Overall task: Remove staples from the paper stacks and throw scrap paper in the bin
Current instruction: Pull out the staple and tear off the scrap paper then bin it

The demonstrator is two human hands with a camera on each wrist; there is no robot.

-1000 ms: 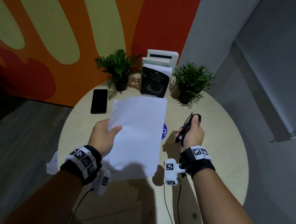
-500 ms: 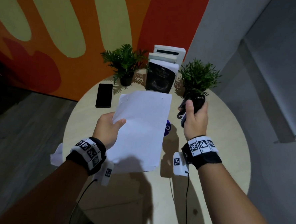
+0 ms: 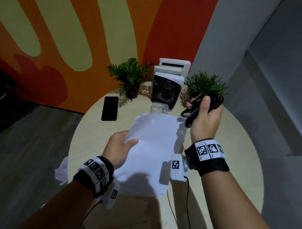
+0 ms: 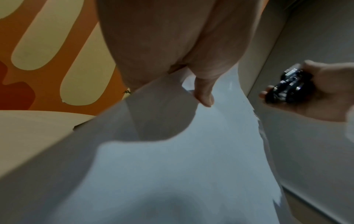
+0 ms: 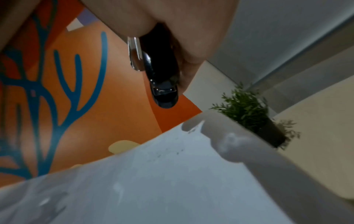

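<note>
My left hand [image 3: 120, 150] grips a white paper stack [image 3: 151, 146] by its left edge, thumb on top, and holds it above the round table [image 3: 232, 154]. The left wrist view shows the thumb [image 4: 204, 92] pressing the paper stack [image 4: 172, 166]. My right hand [image 3: 203, 121] is raised at the stack's far right corner and grips a black stapler-like tool [image 3: 198, 108]. That tool [image 5: 162, 78] hangs over the sheet's top edge in the right wrist view, where small holes [image 5: 166, 153] dot the paper. The tool [image 4: 287, 87] also shows at the right in the left wrist view.
Two potted plants [image 3: 131, 77] [image 3: 206, 86] flank a rack of white holders with a dark booklet [image 3: 166, 92] at the table's back. A black phone [image 3: 110, 108] lies at the left. More white paper [image 3: 62, 171] sticks out past the table's near-left edge.
My right hand has risen with the tool from beside the stack toward its far right corner. The left hand still holds the stack, whose far edge now looks crumpled.
</note>
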